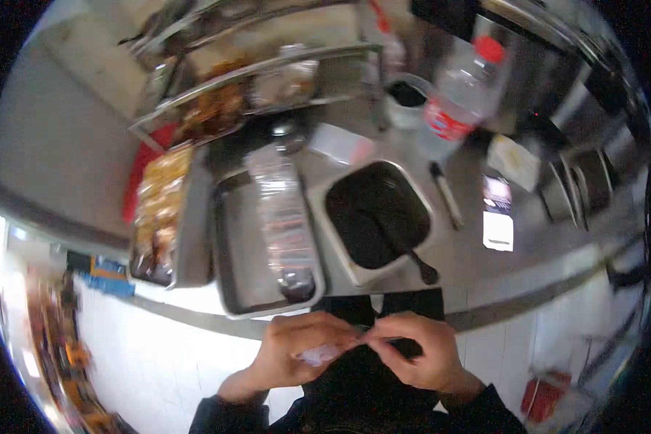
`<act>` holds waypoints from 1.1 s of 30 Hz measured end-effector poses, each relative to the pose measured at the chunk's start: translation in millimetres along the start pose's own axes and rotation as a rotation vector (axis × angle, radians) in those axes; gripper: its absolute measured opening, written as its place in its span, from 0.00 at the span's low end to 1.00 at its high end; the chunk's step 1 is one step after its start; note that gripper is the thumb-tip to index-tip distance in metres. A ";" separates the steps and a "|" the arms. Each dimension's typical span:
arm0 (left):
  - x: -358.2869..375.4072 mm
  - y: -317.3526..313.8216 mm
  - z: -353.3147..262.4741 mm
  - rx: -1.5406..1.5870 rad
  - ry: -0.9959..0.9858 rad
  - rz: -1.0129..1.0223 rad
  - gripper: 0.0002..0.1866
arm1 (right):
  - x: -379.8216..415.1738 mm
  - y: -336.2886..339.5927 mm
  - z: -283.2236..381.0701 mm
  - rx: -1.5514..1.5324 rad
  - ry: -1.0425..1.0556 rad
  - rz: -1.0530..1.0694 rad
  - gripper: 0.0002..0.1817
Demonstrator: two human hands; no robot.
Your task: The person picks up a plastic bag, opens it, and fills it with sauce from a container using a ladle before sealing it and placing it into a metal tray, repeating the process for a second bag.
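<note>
My left hand (286,351) is closed around a small crumpled piece of whitish plastic (320,354) in front of my body. The fingertips of my right hand (425,352) pinch together and meet those of the left; what lies between them is too small to make out. Just beyond the hands, a shallow metal tray (231,260) holds a long clear plastic sleeve (278,210) of stacked round items. Right of it stands a square container (340,253) of dark contents, with a dark-handled utensil (405,249) resting in it.
A tray of golden-brown food (163,210) under clear wrap stands at the left. Farther back are a wire rack (260,69), a white tub (409,101) and a red-capped bottle (463,94). A lit phone (498,213) and a pen-like object (447,195) lie at the right.
</note>
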State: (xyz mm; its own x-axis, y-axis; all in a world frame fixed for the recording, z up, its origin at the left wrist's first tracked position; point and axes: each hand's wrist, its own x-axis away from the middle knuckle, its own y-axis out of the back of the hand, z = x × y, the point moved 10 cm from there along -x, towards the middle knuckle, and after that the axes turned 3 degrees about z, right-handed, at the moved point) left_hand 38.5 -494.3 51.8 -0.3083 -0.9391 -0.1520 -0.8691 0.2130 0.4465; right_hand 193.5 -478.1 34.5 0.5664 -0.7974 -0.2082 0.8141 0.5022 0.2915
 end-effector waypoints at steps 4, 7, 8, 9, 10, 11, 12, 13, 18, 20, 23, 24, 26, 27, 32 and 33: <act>15.2 79.8 -10.8 -0.228 0.097 -0.285 0.02 | 10.7 3.1 -14.7 -0.019 -0.053 -0.090 0.20; 16.2 137.1 -5.3 -0.520 0.195 -0.511 0.04 | 23.2 -25.3 -37.2 0.066 -0.183 0.209 0.20; 12.4 146.5 2.5 -0.592 0.218 -0.520 0.03 | 30.7 -36.7 -46.9 0.102 -0.230 0.309 0.21; 7.3 155.0 10.8 -0.667 0.236 -0.524 0.03 | 43.1 -49.9 -62.4 0.107 -0.318 0.405 0.22; 0.4 162.8 19.2 -0.744 0.251 -0.524 0.04 | 52.6 -61.3 -71.3 0.148 -0.313 0.469 0.23; -7.2 169.0 32.9 -0.803 0.304 -0.502 0.06 | 62.4 -72.3 -80.6 0.189 -0.310 0.530 0.23; -14.6 174.3 47.6 -0.859 0.360 -0.479 0.08 | 69.3 -80.3 -86.5 0.232 -0.309 0.591 0.24; -21.8 179.2 63.4 -0.912 0.415 -0.454 0.10 | 76.1 -87.0 -92.3 0.220 -0.369 0.664 0.24; -58.7 209.8 141.2 -1.146 0.351 -0.464 0.12 | 85.2 -86.7 -95.2 0.243 -0.439 0.631 0.24; -72.8 219.6 152.0 -1.199 0.335 -0.472 0.12 | 85.9 -83.2 -98.1 0.243 -0.492 0.612 0.24; -89.0 231.3 168.1 -1.238 0.464 -0.452 0.10 | 84.3 -76.0 -101.3 0.244 -0.527 0.571 0.24; -89.5 235.1 171.0 -1.245 0.459 -0.453 0.10 | 83.7 -74.2 -100.5 0.230 -0.520 0.553 0.24; -90.2 238.3 177.2 -1.251 0.459 -0.482 0.09 | 82.3 -72.6 -99.6 0.235 -0.506 0.533 0.24; -88.5 237.8 172.5 -1.249 0.466 -0.511 0.10 | 81.4 -72.7 -100.0 0.256 -0.500 0.535 0.24; -60.5 212.3 112.8 -0.773 0.180 -0.634 0.12 | 75.5 -80.6 -96.0 0.243 -0.307 0.541 0.22; -51.3 195.6 100.4 -0.526 0.174 -0.603 0.13 | 66.8 -80.2 -87.1 0.186 -0.295 0.548 0.22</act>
State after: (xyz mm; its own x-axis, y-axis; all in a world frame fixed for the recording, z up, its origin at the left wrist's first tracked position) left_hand -154.5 -377.4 58.3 0.2564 -0.8893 -0.3786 -0.5581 -0.4561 0.6932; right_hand 177.1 -542.5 -84.1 0.8130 -0.5137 0.2741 0.3665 0.8173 0.4447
